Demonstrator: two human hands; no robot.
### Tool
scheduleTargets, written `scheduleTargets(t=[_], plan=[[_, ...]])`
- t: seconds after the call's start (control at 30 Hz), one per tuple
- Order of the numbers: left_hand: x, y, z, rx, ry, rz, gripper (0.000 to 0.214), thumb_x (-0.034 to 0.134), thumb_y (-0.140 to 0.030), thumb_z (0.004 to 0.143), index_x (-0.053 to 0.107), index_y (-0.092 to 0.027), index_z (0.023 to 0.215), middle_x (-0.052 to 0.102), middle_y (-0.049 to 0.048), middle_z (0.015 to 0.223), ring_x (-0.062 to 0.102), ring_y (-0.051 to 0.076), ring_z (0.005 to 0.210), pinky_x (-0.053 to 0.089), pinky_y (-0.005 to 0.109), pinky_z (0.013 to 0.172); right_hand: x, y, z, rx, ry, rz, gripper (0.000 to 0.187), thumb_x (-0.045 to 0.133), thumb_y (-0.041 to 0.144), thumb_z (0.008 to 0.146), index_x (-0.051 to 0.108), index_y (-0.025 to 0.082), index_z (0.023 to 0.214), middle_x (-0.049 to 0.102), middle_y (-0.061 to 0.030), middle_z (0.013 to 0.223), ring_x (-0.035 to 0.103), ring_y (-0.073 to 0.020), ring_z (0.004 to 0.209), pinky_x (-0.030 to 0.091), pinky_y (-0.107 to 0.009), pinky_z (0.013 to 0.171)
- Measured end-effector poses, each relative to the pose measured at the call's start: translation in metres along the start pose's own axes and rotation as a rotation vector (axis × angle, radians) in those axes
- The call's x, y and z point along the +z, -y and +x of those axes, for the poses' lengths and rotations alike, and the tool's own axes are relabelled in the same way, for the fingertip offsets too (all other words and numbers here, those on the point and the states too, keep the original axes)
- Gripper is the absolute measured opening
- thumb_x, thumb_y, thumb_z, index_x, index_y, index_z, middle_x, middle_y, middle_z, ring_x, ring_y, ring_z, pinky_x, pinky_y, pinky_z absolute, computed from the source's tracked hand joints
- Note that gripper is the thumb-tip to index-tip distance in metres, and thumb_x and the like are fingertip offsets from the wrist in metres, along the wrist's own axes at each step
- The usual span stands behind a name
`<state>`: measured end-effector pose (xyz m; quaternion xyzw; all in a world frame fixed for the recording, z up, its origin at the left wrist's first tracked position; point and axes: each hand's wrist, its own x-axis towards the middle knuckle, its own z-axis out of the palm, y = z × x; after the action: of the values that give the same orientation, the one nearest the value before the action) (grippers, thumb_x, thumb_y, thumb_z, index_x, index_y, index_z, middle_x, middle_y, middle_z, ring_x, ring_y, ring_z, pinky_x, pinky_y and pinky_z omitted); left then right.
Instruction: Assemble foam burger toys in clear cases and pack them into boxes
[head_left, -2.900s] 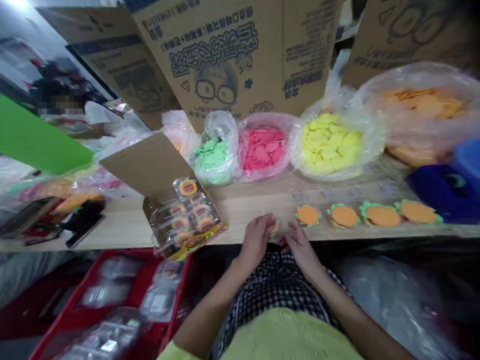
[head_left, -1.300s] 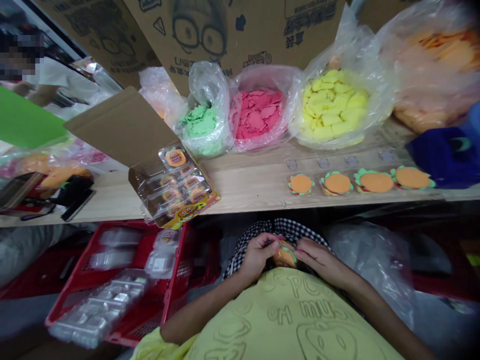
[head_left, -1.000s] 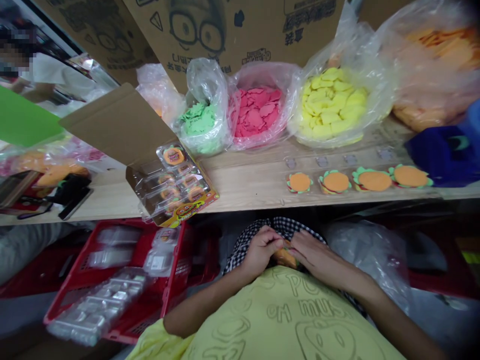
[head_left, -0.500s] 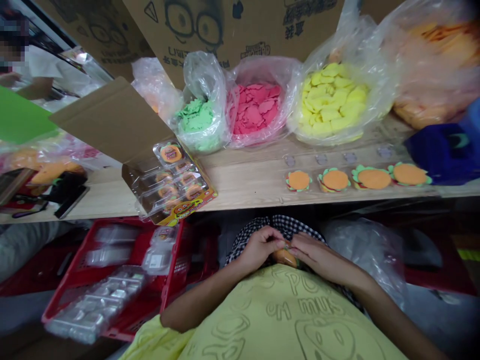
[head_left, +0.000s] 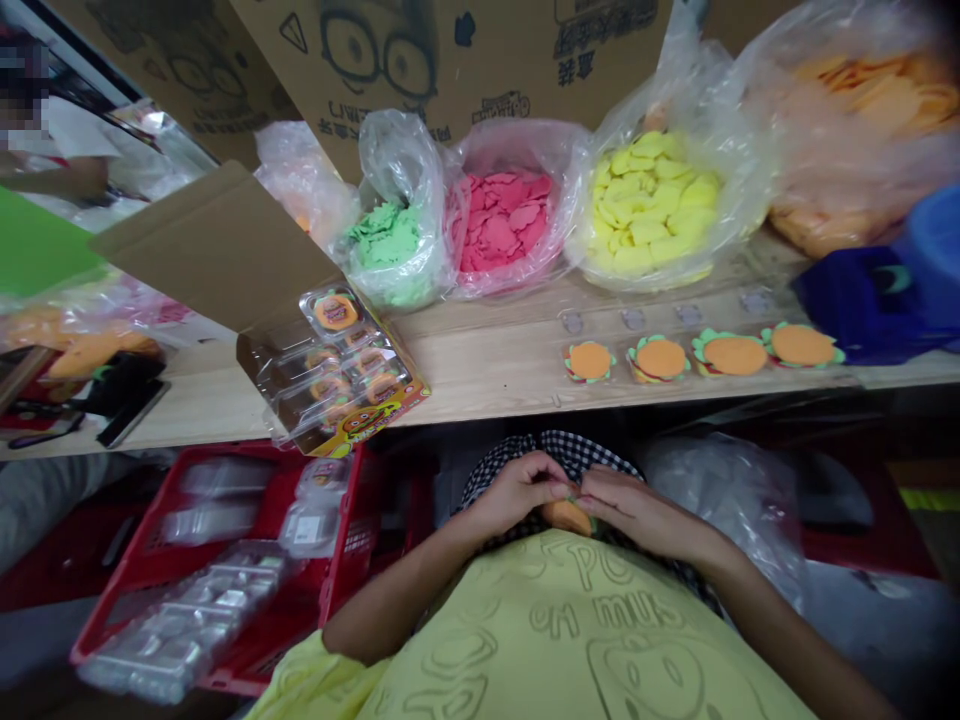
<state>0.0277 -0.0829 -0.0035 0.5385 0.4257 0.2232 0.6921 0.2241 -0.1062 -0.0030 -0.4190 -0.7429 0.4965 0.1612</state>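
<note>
Close against my yellow shirt, my left hand (head_left: pixel 531 487) and my right hand (head_left: pixel 616 503) pinch a toy burger (head_left: pixel 568 516) between them. Its orange bun and a bit of green edge show below my fingers; the rest is hidden by them, and I cannot make out whether a clear case surrounds it. On the bench above my hands, a row of several toy burgers (head_left: pixel 661 357) sits in clear plastic cases with their lids open. To the left, an open cardboard display box (head_left: pixel 330 385) holds several packed burgers.
Plastic bags of green pieces (head_left: pixel 386 240), red pieces (head_left: pixel 504 225), yellow pieces (head_left: pixel 652 210) and orange pieces (head_left: pixel 885 100) line the bench's back. A blue container (head_left: pixel 870 300) stands right. Below left, a red crate (head_left: pixel 341 545) holds clear plastic packs (head_left: pixel 187 620). A person's arm shows far left.
The whole view has shifted slightly, so the bench things appear a little further left. Both hands stay in nearly the same place on the toy burger.
</note>
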Motion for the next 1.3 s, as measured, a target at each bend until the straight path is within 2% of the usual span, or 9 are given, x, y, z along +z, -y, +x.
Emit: scheduleTargets(t=[0.1,0.2,0.43,0.67,0.87,1.0,1.07,1.2,1.3], plan=[[-0.005,-0.008,0.002,0.112,0.095,0.160,0.049,0.077,-0.032,0.050,0.060,-0.019,0.094,0.054,0.0046,0.096,0.048,0.016,0.088,0.037,0.026,0.077,-0.006,0.000,0.005,-0.010,-0.038,-0.013,0.029,0.034,0.037,0.090,0.050,0.020,0.073,0.050,-0.0006,0.074,0.043,-0.0149,0.072,0.034,-0.028,0.065],[-0.007,-0.008,0.006,0.006,0.134,0.072,0.054,0.079,-0.028,0.047,0.056,-0.018,0.095,0.056,0.0019,0.085,0.051,0.013,0.076,0.039,0.026,0.070,-0.008,-0.001,0.011,0.029,-0.113,-0.023,0.028,0.037,0.038,0.089,0.050,0.020,0.072,0.050,0.0001,0.072,0.042,-0.0143,0.069,0.034,-0.028,0.063],[-0.007,0.002,0.012,-0.098,-0.115,-0.394,0.051,0.080,-0.023,0.047,0.052,-0.016,0.090,0.059,-0.0003,0.079,0.055,0.011,0.068,0.044,0.025,0.066,0.004,-0.007,0.020,0.125,-0.334,0.272,0.032,0.037,0.043,0.087,0.040,0.020,0.066,0.037,0.0042,0.063,0.037,-0.0111,0.061,0.032,-0.023,0.055],[-0.013,-0.009,0.013,-0.099,-0.177,-0.593,0.044,0.078,-0.019,0.052,0.055,-0.014,0.089,0.062,0.0027,0.079,0.058,0.013,0.067,0.045,0.028,0.066,-0.002,0.007,0.041,0.162,-0.390,0.579,0.033,0.042,0.048,0.083,0.039,0.020,0.066,0.033,0.0058,0.058,0.032,-0.0096,0.053,0.027,-0.022,0.048],[-0.001,-0.017,0.024,-0.019,-0.433,-0.890,0.033,0.075,-0.023,0.058,0.056,-0.017,0.084,0.062,-0.0004,0.083,0.058,0.011,0.073,0.044,0.025,0.074,-0.001,0.011,0.051,0.120,-0.452,0.491,0.033,0.037,0.051,0.085,0.041,0.021,0.072,0.039,0.0045,0.061,0.038,-0.0120,0.057,0.033,-0.023,0.053],[0.011,-0.013,0.023,0.013,-0.439,-0.918,0.028,0.072,-0.027,0.062,0.054,-0.017,0.081,0.061,0.0002,0.083,0.058,0.011,0.074,0.044,0.026,0.073,-0.011,0.010,0.044,0.102,-0.506,0.349,0.031,0.035,0.048,0.086,0.040,0.021,0.073,0.038,0.0039,0.063,0.038,-0.0126,0.060,0.033,-0.024,0.054],[0.010,-0.014,0.017,-0.021,-0.342,-0.776,0.031,0.073,-0.026,0.060,0.052,-0.016,0.081,0.061,0.0006,0.081,0.058,0.012,0.072,0.044,0.028,0.072,-0.025,0.010,0.036,0.060,-0.409,0.256,0.030,0.034,0.046,0.087,0.042,0.020,0.073,0.041,0.0028,0.067,0.040,-0.0129,0.064,0.034,-0.024,0.057],[0.000,-0.019,0.010,-0.025,-0.046,-0.391,0.049,0.079,-0.019,0.051,0.053,-0.016,0.092,0.060,0.0037,0.091,0.056,0.014,0.080,0.042,0.029,0.076,-0.052,0.015,0.025,-0.066,-0.037,-0.017,0.030,0.035,0.042,0.089,0.045,0.019,0.071,0.045,0.0017,0.069,0.041,-0.0124,0.065,0.032,-0.023,0.059],[-0.001,-0.016,0.010,-0.037,0.062,-0.262,0.036,0.075,-0.024,0.057,0.058,-0.014,0.087,0.059,0.0025,0.084,0.054,0.012,0.076,0.040,0.025,0.073,-0.051,0.017,0.028,-0.134,0.141,-0.077,0.029,0.035,0.038,0.090,0.048,0.019,0.073,0.049,0.0013,0.072,0.042,-0.0120,0.066,0.032,-0.023,0.059]])
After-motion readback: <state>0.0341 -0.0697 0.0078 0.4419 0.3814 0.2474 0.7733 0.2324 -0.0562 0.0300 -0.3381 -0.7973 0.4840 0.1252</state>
